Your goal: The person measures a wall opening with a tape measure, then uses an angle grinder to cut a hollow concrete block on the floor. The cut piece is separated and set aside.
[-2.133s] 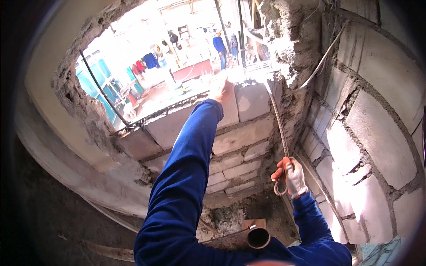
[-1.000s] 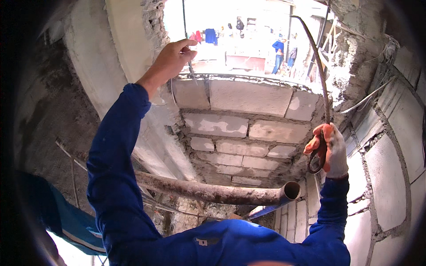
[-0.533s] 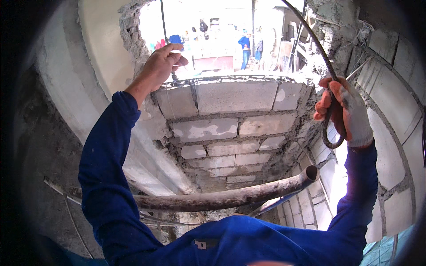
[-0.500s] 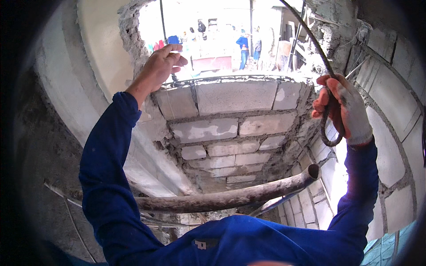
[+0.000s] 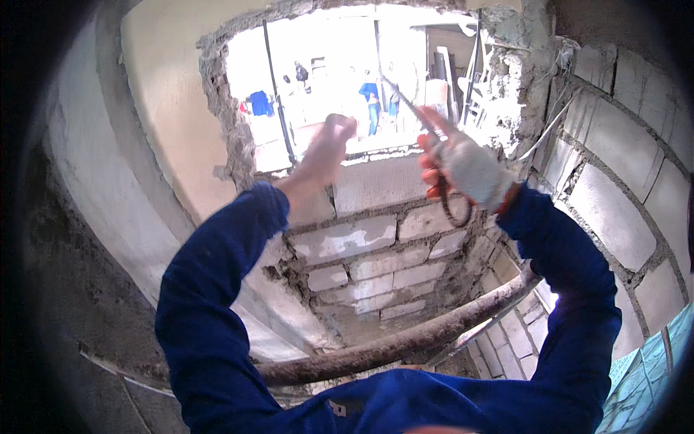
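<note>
My right hand [image 5: 466,166], in a white glove with orange palm and fingers, is closed round a steel rebar rod [image 5: 406,100]. Its hooked lower end curls out beneath the glove, while the straight part slants up and left into the bright opening. My bare left hand [image 5: 322,155] is raised at the left side of the same opening [image 5: 332,43], apart from the rod. Motion smears its fingers, so I cannot make out whether they hold anything.
Below the opening is a wall of pale blocks [image 5: 376,184]. A rusty pipe [image 5: 405,343] crosses in front of my chest. Upright bars [image 5: 277,94] stand in the opening, with a person in blue [image 5: 371,94] beyond. Another block wall [image 5: 614,217] rises at right.
My right hand has moved left with the rebar rod, whose upper part now leans left. My left hand has shifted right and slightly down. The whole view has tilted, showing more of the opening.
</note>
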`<state>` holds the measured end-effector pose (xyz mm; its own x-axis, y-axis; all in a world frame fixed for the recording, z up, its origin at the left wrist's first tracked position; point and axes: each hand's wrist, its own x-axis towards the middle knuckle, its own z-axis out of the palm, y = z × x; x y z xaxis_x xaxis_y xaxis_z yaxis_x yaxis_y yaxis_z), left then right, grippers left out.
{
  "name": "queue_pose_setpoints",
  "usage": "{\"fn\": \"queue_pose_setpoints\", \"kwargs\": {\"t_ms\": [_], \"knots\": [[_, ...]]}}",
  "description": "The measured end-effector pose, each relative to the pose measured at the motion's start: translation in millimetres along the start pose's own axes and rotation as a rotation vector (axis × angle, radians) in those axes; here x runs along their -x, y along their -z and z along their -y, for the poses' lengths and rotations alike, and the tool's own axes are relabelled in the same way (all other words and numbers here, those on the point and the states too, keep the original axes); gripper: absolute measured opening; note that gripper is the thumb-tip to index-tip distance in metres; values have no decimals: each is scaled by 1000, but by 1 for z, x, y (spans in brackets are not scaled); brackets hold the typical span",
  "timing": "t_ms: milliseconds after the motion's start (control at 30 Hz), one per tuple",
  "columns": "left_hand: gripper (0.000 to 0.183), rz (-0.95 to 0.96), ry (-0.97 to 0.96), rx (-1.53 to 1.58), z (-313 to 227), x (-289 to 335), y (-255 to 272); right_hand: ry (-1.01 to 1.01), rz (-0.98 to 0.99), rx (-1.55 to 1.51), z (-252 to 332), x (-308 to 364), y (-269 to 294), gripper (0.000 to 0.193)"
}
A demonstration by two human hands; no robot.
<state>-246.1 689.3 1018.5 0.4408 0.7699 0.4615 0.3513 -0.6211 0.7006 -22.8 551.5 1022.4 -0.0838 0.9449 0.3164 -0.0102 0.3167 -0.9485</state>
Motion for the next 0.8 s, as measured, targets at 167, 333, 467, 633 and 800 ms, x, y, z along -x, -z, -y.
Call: {"fn": "queue_pose_setpoints", "kwargs": {"t_ms": [167, 333, 467, 633, 800], "knots": [[74, 223, -126, 244, -11, 3, -35, -91, -161, 242, -34, -44, -37, 44], [83, 242, -73, 186, 2, -14, -39, -34, -210, 306, -48, -59, -49, 33], [75, 250, -4, 375, 6, -16, -42, 99, -218, 324, -56, -62, -56, 25], [69, 218, 69, 428, 2, -10, -39, 70, -259, 267, -57, -62, -56, 24], [32, 426, 189, 263, 19, -2, -12, 5, -442, 279, -49, -73, -41, 21]]}}
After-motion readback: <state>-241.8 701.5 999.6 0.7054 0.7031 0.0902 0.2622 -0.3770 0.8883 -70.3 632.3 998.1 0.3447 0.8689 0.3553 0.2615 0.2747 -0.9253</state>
